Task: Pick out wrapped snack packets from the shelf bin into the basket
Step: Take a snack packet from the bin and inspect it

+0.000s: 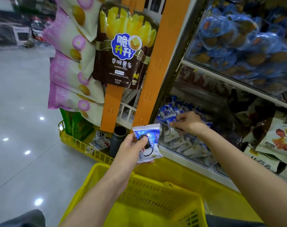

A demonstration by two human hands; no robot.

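Yellow plastic basket (pixel 106 174), slatted walls, sits at the bottom of the view; all positions are taken from it.

- Left hand (pixel 131 149): just above the basket's far rim. Fingers and thumb are curled round a snack packet (pixel 148 141), thumb pressed on its face. The wrapper is white and blue with a dark round biscuit printed on it. The packet is tilted, held in the air, and not in the basket.
- Clear shelf bin (pixel 193 157): beyond the basket, to the right. Loose packets (pixel 180 141) of the same white and blue kind are heaped inside and show through the front wall.
- Right hand (pixel 188 122): beyond the basket and over the bin, forearm crossing the bin's front wall. The fingers are bent down onto the heap, and thumb and forefinger pinch one bin packet (pixel 168 122) at the top of it.
- Orange strip (pixel 149 79): straight beyond the basket, upright. A brown potato sticks bag (pixel 123 46) hangs beside it.
- Pink bags (pixel 70 71): beyond the basket, to the left, hung in an overlapping column.
- Low yellow rack (pixel 73 141): on the floor beyond the basket, left. A dark tube (pixel 118 138) stands in it.
- Blue-lidded cups (pixel 237 38): far beyond the basket, upper right, piled on a higher shelf.
- Glossy grey floor (pixel 24 112): left of the basket.
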